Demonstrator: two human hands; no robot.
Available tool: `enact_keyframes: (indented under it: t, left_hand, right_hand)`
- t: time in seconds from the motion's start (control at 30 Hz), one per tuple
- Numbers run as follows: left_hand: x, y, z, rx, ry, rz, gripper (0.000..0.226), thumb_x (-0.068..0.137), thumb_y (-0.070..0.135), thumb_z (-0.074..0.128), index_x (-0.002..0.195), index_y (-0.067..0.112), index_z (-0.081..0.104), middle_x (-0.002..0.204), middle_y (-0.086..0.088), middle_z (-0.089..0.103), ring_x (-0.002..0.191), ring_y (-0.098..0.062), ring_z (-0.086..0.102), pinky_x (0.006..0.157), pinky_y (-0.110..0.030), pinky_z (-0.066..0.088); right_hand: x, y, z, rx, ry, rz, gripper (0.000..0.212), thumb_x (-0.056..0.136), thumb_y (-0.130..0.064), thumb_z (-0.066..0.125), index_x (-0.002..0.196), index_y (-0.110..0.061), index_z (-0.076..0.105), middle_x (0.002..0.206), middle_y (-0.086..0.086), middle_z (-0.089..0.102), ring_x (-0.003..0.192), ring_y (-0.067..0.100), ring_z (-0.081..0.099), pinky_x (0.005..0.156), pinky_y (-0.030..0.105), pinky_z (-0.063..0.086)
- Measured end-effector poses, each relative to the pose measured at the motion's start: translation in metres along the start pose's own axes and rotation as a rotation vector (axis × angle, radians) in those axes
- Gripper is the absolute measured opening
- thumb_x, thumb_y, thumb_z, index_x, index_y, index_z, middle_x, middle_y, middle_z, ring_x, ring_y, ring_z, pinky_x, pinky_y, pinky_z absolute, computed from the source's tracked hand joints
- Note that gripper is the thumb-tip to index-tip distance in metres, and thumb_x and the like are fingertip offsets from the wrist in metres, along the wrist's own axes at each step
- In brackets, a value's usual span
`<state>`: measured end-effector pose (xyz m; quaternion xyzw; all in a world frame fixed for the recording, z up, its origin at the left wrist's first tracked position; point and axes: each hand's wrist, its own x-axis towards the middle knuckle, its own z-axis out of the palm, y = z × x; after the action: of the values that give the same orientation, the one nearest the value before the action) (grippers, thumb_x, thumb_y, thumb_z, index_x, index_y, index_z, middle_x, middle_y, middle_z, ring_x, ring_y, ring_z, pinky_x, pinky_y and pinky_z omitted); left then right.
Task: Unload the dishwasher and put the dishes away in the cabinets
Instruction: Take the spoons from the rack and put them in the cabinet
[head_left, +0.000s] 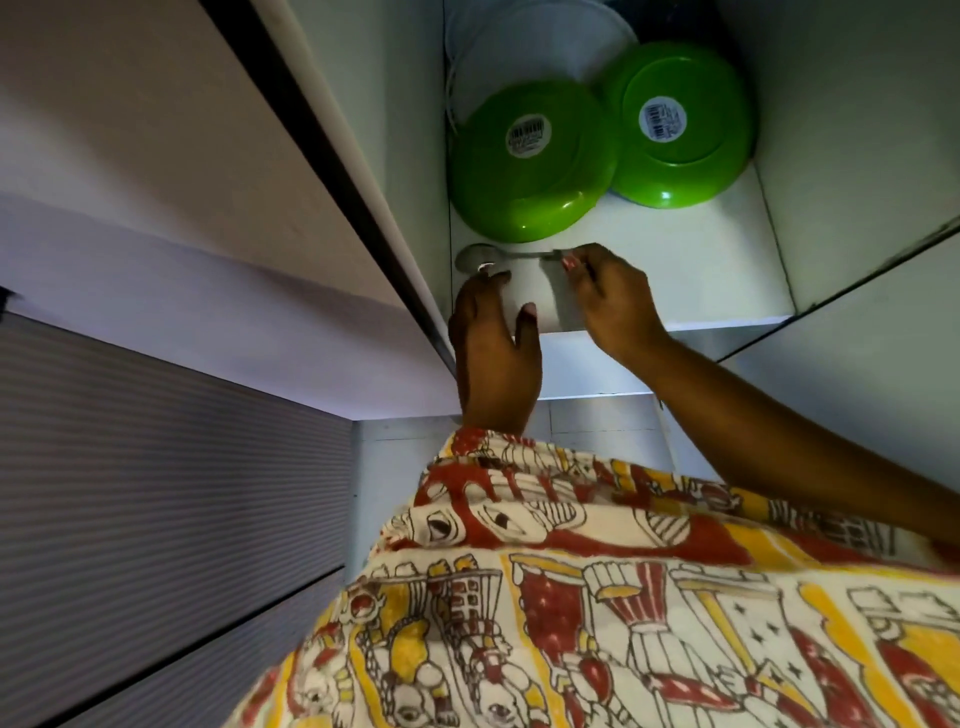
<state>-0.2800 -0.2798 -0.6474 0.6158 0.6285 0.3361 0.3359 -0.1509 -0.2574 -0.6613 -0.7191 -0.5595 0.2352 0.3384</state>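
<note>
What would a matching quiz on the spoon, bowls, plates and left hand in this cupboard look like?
Things:
1 spoon
2 bowls
3 plates
4 left hand

States:
A green, stickered
B white, at the back
C pinched by the right hand
D open, at the shelf edge

Pairs: 1-C, 2-A, 3-B, 4-D

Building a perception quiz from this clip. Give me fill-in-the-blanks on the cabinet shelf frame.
1. The right hand pinches the spoon by its ____.
2. The two upside-down bowls on the shelf are ____ in colour.
3. Behind the bowls sit ____ plates.
4. The left hand, fingers relaxed near the spoon, holds ____.

Missing words: handle; green; white; nothing.
</note>
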Motion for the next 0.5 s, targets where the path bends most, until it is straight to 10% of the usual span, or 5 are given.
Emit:
enact_keyframes:
  t: [0.13, 0.33, 0.5]
  left_hand:
    - [0.000, 0.013, -0.009, -0.781, -0.095, -0.699, 0.017, 0.097, 0.035, 0.047, 0.100, 0.023, 0.058, 0.101, 0.001, 0.063, 0.097, -0.023, 0.060, 0.074, -0.033, 0.054]
    - [0.004, 0.023, -0.018, -0.886, -0.103, -0.765, 0.024, 0.093, 0.007, 0.053, 0.117, 0.003, 0.058, 0.105, -0.011, 0.063, 0.081, -0.015, 0.063, 0.069, -0.024, 0.053]
    - [0.008, 0.025, -0.019, -0.959, 0.010, -0.854, 0.006, 0.087, 0.005, 0.063, 0.092, 0.004, 0.063, 0.095, -0.013, 0.067, 0.077, -0.016, 0.064, 0.073, -0.025, 0.054]
  right_hand:
    - [-0.008, -0.005, 0.004, 0.047, -0.250, -0.120, 0.040, 0.094, -0.021, 0.042, 0.121, 0.001, 0.060, 0.117, 0.022, 0.063, 0.110, 0.034, 0.058, 0.088, 0.019, 0.036]
    - [-0.010, -0.008, -0.001, 0.335, -0.432, -0.057, 0.039, 0.084, -0.001, 0.065, 0.122, 0.003, 0.059, 0.115, 0.020, 0.065, 0.101, 0.023, 0.066, 0.097, 0.043, 0.051]
    - [-0.003, -0.007, -0.005, 0.429, -0.398, 0.042, 0.033, 0.073, 0.010, 0.072, 0.105, 0.004, 0.065, 0.101, 0.029, 0.067, 0.086, 0.029, 0.066, 0.091, 0.046, 0.053]
